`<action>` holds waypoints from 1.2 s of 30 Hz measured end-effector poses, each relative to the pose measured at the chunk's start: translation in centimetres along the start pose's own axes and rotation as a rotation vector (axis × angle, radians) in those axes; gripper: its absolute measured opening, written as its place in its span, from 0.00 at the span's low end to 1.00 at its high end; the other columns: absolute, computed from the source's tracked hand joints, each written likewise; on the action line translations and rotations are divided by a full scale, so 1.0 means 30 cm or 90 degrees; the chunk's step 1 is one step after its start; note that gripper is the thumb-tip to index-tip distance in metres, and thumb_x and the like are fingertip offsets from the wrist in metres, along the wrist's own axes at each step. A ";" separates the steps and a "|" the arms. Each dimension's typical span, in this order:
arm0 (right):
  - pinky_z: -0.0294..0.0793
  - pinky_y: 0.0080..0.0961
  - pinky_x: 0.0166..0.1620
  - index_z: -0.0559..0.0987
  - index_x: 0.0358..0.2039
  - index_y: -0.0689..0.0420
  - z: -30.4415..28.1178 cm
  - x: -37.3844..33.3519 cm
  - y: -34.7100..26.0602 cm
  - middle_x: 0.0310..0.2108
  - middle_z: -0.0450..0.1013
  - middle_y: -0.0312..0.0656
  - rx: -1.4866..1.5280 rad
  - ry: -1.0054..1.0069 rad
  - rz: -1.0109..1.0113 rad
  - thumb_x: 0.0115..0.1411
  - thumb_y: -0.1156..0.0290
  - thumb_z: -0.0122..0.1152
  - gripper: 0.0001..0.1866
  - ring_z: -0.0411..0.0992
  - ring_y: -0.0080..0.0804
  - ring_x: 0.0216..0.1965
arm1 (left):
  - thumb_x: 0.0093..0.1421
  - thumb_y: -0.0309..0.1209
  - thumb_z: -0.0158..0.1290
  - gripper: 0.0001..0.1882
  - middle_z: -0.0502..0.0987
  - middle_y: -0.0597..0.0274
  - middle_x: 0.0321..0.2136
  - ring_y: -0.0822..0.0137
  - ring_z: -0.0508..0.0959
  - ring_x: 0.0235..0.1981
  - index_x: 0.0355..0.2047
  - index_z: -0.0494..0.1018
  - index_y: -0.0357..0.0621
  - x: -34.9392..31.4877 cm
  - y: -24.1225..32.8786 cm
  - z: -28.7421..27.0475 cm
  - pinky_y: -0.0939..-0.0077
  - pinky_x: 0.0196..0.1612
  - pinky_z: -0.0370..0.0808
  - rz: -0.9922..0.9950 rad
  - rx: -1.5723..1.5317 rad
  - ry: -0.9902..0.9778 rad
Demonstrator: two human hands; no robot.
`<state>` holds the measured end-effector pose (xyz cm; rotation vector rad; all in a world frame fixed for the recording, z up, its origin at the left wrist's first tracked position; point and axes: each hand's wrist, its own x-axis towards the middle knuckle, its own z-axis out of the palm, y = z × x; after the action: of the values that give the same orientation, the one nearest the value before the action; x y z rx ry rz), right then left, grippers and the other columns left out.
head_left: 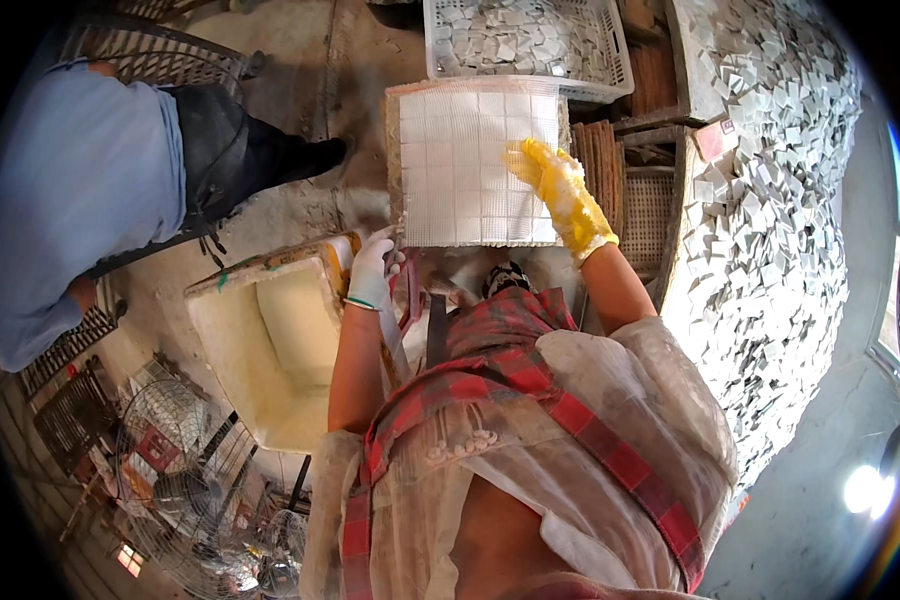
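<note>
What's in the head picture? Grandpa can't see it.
A yellow-gloved right hand is over a mesh-covered sheet of white tiles, the white-gloved left hand by its lower left corner. A crate of tiles sits beyond; loose tiles lie heaped at right.

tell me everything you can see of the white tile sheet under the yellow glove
The tile sheet is a roughly square grid of pale tiles, seemingly under white mesh. It lies flat, apparently on a wider board, in front of the person. The yellow-gloved right hand is over its right side, seemingly touching; the white-gloved left hand is by its lower left corner, contact unclear.
</note>
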<state>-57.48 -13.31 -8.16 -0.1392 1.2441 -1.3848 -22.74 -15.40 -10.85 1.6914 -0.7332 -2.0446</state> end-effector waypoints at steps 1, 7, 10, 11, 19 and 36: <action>0.76 0.28 0.53 0.74 0.50 0.69 0.001 0.009 0.008 0.50 0.75 0.52 -0.014 0.002 0.004 0.67 0.66 0.53 0.19 0.77 0.38 0.49 | 0.64 0.28 0.42 0.20 0.78 0.62 0.36 0.74 0.75 0.26 0.54 0.72 0.39 0.007 -0.011 -0.001 0.83 0.22 0.70 0.006 0.010 0.008; 0.75 0.30 0.54 0.74 0.51 0.70 -0.013 0.039 0.047 0.49 0.76 0.53 -0.040 -0.030 -0.010 0.67 0.64 0.53 0.21 0.76 0.39 0.49 | 0.63 0.27 0.42 0.21 0.78 0.62 0.37 0.74 0.75 0.26 0.56 0.71 0.38 0.047 -0.033 -0.021 0.83 0.22 0.69 0.034 0.002 0.044; 0.74 0.31 0.55 0.74 0.51 0.70 0.001 0.035 0.038 0.49 0.76 0.53 -0.051 -0.020 0.019 0.68 0.63 0.52 0.21 0.76 0.39 0.50 | 0.63 0.27 0.43 0.21 0.78 0.62 0.37 0.74 0.75 0.27 0.56 0.71 0.38 0.044 -0.030 -0.021 0.82 0.22 0.69 0.037 0.011 0.057; 0.74 0.31 0.55 0.74 0.51 0.70 -0.011 0.042 0.053 0.49 0.76 0.53 -0.053 -0.022 0.015 0.68 0.63 0.52 0.22 0.76 0.39 0.50 | 0.63 0.27 0.43 0.21 0.78 0.62 0.37 0.74 0.75 0.27 0.56 0.71 0.37 0.040 -0.027 -0.018 0.82 0.22 0.69 0.038 0.017 0.063; 0.74 0.34 0.55 0.73 0.53 0.71 -0.095 0.077 0.124 0.50 0.76 0.55 -0.091 -0.072 -0.026 0.67 0.61 0.52 0.24 0.76 0.41 0.50 | 0.62 0.27 0.44 0.21 0.78 0.64 0.32 0.74 0.74 0.24 0.55 0.72 0.38 0.060 -0.033 -0.017 0.82 0.22 0.69 0.047 0.037 0.072; 0.79 0.34 0.50 0.75 0.50 0.69 -0.116 0.093 0.142 0.44 0.78 0.53 -0.101 -0.078 -0.019 0.67 0.63 0.55 0.20 0.79 0.41 0.44 | 0.58 0.29 0.52 0.21 0.74 0.47 0.42 0.46 0.77 0.42 0.53 0.70 0.45 -0.086 -0.109 0.042 0.55 0.44 0.76 0.325 0.971 0.156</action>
<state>-57.98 -12.31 -14.22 -0.3492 1.2531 -1.2830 -23.34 -11.10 -10.69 1.8780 -2.6308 -0.7055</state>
